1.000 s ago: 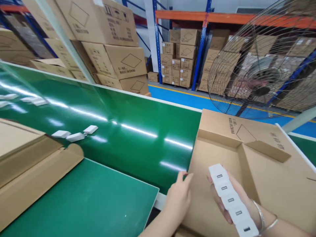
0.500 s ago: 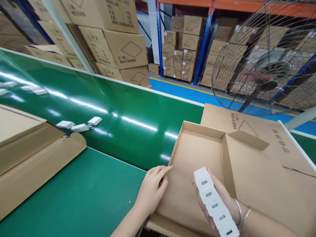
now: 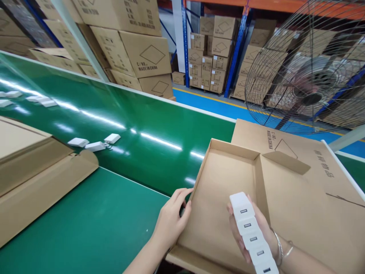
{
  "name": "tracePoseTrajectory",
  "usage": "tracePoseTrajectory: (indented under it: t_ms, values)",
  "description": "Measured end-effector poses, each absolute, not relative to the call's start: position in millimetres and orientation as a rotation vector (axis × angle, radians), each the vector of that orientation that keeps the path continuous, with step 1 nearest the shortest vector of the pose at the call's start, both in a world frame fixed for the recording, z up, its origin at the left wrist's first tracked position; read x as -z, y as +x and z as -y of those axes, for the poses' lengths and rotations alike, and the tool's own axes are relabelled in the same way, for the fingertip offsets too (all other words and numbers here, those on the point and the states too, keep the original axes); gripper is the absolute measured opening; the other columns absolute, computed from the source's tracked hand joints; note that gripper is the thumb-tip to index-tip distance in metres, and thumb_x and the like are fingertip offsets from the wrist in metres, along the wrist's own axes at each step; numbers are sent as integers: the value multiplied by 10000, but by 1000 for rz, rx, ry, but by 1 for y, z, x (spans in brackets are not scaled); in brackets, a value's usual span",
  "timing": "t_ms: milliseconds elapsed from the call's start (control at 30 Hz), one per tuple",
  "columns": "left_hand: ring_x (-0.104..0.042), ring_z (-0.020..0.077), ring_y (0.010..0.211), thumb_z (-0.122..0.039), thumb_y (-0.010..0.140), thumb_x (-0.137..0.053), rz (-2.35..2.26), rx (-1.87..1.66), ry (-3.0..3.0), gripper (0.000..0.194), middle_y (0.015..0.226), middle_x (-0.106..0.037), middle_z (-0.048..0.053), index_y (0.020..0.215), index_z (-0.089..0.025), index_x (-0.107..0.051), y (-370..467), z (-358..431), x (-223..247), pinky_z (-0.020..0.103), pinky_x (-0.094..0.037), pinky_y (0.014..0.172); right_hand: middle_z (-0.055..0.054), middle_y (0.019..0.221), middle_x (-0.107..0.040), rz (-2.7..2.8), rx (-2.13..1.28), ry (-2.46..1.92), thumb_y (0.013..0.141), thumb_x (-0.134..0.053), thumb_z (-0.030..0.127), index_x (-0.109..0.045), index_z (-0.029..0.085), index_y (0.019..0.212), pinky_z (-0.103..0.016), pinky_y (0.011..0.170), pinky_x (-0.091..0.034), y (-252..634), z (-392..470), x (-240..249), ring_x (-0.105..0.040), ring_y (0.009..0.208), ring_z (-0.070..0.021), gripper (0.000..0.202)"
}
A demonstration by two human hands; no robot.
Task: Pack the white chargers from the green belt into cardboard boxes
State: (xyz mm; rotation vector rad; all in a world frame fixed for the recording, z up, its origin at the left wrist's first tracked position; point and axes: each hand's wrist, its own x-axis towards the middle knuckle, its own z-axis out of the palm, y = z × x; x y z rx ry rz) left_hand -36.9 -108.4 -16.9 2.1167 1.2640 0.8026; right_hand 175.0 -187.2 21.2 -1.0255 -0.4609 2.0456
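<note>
My right hand (image 3: 264, 224) is closed around a row of several white USB chargers (image 3: 252, 238), stacked side by side with their port faces turned up. It holds them above the floor of an open, shallow cardboard box (image 3: 225, 171). At the box's left wall, my left hand (image 3: 171, 215) has its fingers and thumb curled on the edge. Part of that grip is hidden. Three more white chargers (image 3: 95, 146) lie on the green conveyor belt (image 3: 154, 167), to the left of my hands.
A folded cardboard box (image 3: 37, 167) lies on the green table (image 3: 94, 213) at left. More white chargers (image 3: 41, 100) are farther up the belt. Beyond stand stacked cartons (image 3: 148, 57) and a large wire-caged fan (image 3: 308, 87). A carton flap (image 3: 285, 160) spreads right of the box.
My right hand and the chargers have shifted slightly right. My left hand has slid a little left and down along the box edge. Chargers on the belt appear slightly farther right.
</note>
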Motion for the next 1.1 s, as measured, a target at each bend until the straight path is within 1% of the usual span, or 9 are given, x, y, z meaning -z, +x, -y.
tracePoseTrajectory:
  t_ms: [133,300,433,567,733,800,933,1033,1100]
  values:
    - [-595,141,817,-240,865,-350,-1242,-766,2101,335,1073,-583,62,1171,-220,-484,-37,108,18,254,-490,724,35,416,-474,413,-2018,-1035,757,-296,766,-478,163,723,-178,252,-344,175,188,-23,-461,290,-106,631]
    - [-585,137,797,-239,871,-349,-1231,-753,2070,354,1068,-571,58,1211,-228,-446,-39,108,20,261,-486,721,29,419,-479,452,-2031,-1002,721,-330,791,-484,160,728,-185,244,-344,176,189,-19,-482,296,-122,649]
    - [-580,129,800,-235,876,-346,-1205,-738,2051,354,1094,-548,55,1217,-241,-442,-38,107,19,257,-481,735,32,434,-478,455,-2022,-992,736,-317,785,-496,156,744,-173,257,-342,177,191,-18,-483,306,-111,654]
    - [-582,125,802,-225,878,-341,-1212,-732,2039,347,1100,-544,51,1206,-240,-455,-36,106,18,251,-479,735,29,424,-477,440,-2029,-1062,738,-316,785,-505,155,716,-188,258,-346,178,189,-18,-477,292,-115,657]
    - [-585,129,806,-199,869,-349,-1202,-752,2050,334,1110,-542,57,1170,-234,-488,-37,105,19,256,-483,727,1,485,-536,266,-1982,-1268,758,-357,756,-519,150,646,-201,331,-415,178,185,-20,-511,346,-103,638]
    - [-584,131,798,-191,867,-352,-1188,-782,2055,328,1095,-544,64,1158,-226,-499,-37,105,20,254,-487,715,5,484,-536,218,-1953,-1291,770,-372,738,-519,152,637,-192,332,-404,178,183,-20,-507,345,-98,618]
    - [-581,144,883,-173,873,-347,-1120,-843,2077,324,1054,-545,71,1142,-217,-521,-37,106,22,251,-487,754,14,474,-529,193,-1927,-1245,769,-398,728,-519,161,653,-184,313,-376,178,180,-18,-497,333,-97,591]
    - [-568,152,954,-160,879,-337,-1072,-851,2097,352,1078,-533,76,1186,-223,-498,-38,106,24,257,-482,793,15,475,-530,184,-1922,-1219,768,-401,727,-507,165,653,-178,305,-365,179,178,-19,-495,332,-96,583]
    - [-565,150,957,-145,882,-315,-1056,-851,2102,374,1102,-526,79,1209,-226,-477,-39,105,25,264,-481,808,15,478,-531,187,-1912,-1213,770,-399,725,-506,167,662,-176,304,-362,178,177,-20,-493,332,-95,578]
